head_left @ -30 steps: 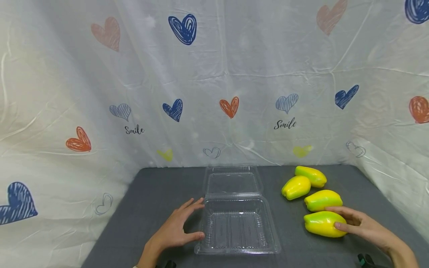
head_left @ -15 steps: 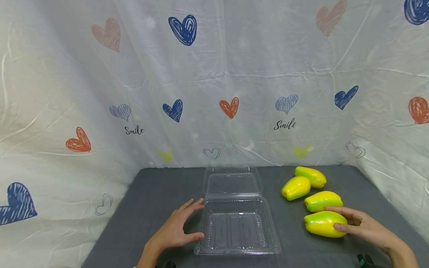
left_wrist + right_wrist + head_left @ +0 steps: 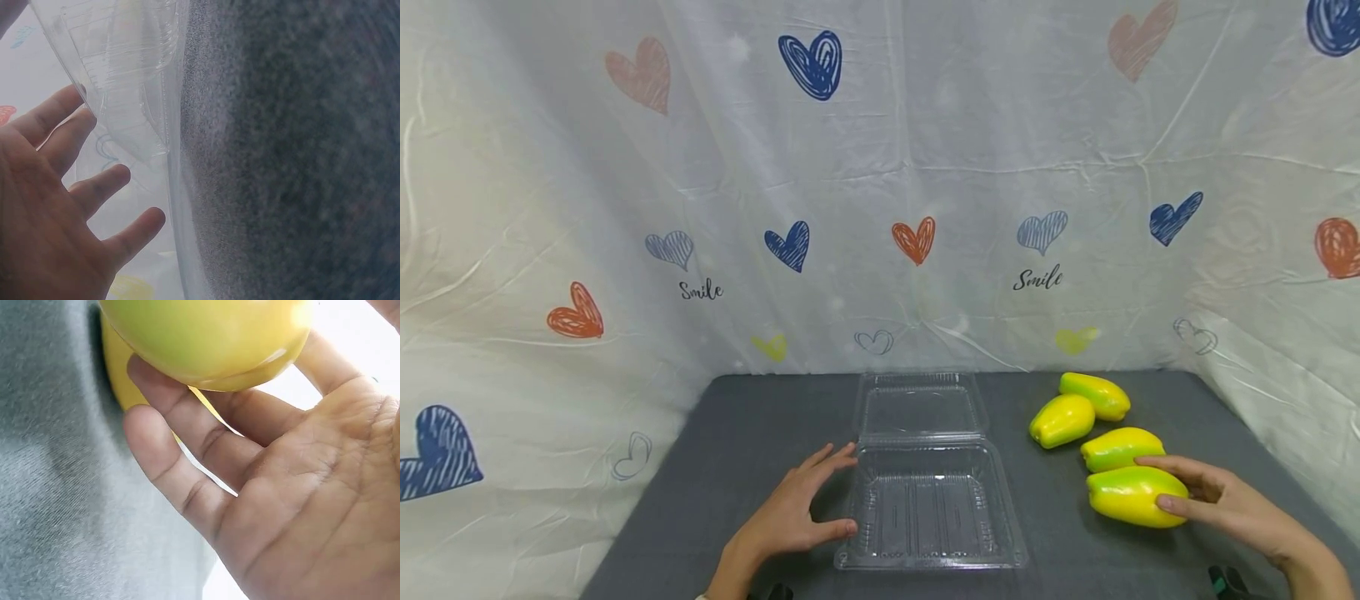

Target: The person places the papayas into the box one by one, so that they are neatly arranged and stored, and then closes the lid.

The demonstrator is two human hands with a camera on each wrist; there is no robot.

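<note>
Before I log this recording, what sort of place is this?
Probably a makeshift recording booth: a heart-print curtain hangs around a grey table bearing an open clear box.

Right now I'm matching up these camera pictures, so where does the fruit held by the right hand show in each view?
Head: the fruit is at lower right, held by the right hand.
Left wrist: not in it.
Right wrist: top centre, cut off by the upper edge.
Shared landmark: the gray table, along the bottom in head, right in left wrist, left in right wrist.
</note>
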